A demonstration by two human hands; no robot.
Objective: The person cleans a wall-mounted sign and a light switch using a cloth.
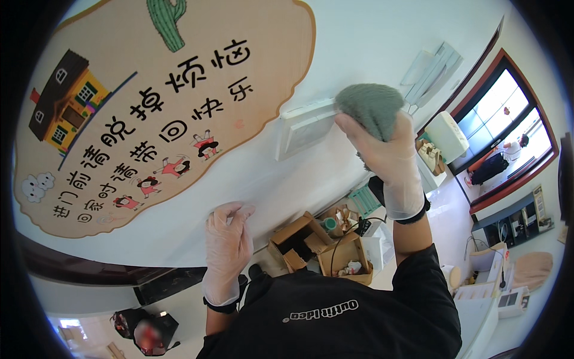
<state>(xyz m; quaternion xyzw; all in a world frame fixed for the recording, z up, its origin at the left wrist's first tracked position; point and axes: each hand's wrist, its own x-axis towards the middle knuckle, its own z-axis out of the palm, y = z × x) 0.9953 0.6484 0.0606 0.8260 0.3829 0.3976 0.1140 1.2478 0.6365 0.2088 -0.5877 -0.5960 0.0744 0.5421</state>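
Note:
My right hand, in a translucent glove, grips a grey-green cloth at the right end of a white framed panel on the wall. My left hand, gloved as well, is raised near the white wall, its fingertips curled close to the thumb with nothing seen between them; whether it touches the wall I cannot tell. At the upper left a large tan wall sign bears writing, a cactus, a house and small figures.
Open cardboard boxes stand below on the floor beside a green plastic crate. Shoes lie on a white cabinet at right. Beyond a sliding door, a person is visible. Dark bags stand at lower left.

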